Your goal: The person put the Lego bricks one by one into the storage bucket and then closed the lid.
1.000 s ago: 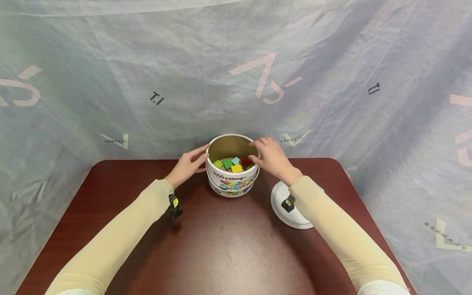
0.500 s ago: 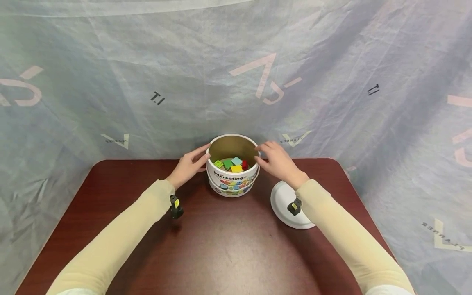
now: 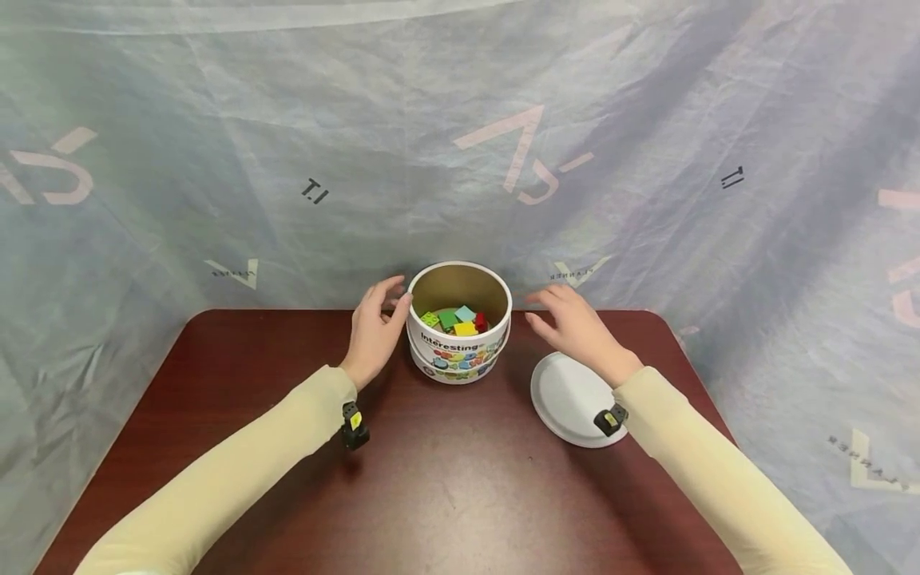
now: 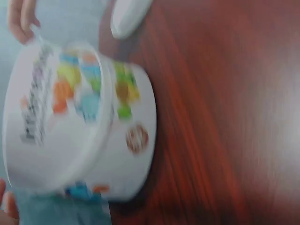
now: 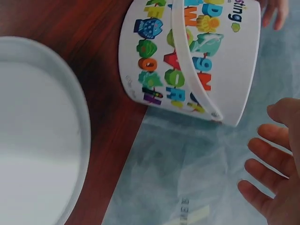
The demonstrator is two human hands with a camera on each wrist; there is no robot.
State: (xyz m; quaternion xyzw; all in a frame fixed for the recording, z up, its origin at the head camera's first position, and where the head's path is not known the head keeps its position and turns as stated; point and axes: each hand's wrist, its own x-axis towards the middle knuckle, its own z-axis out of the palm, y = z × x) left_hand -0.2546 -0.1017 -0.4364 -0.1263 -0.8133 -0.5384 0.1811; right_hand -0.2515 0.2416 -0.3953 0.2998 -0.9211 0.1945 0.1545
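Observation:
A white bucket (image 3: 454,359) printed with colourful letters and the word "Interesting" stands upright near the table's back edge. Inside it lie several toy building blocks (image 3: 465,328), in green, yellow, light blue and red. On the bucket's left side, my left hand (image 3: 376,327) has its fingers loosely bent, the thumb overlapping the rim in the head view. My right hand (image 3: 571,326) is off to the right, apart from the bucket, fingers spread and relaxed. The right wrist view shows this right hand (image 5: 276,164) holding nothing. In the left wrist view the bucket (image 4: 79,122) is blurred.
A round white lid (image 3: 571,399) lies on the dark red wooden table (image 3: 431,495), right of the bucket and partly under my right wrist. Behind the table hangs a grey printed cloth (image 3: 359,144). The bucket's white handle (image 5: 185,56) hangs down across its front.
Both hands have drawn off the bucket's rim: the right has moved right and away, the left has shifted slightly and loosened. Bucket and lid stay in place.

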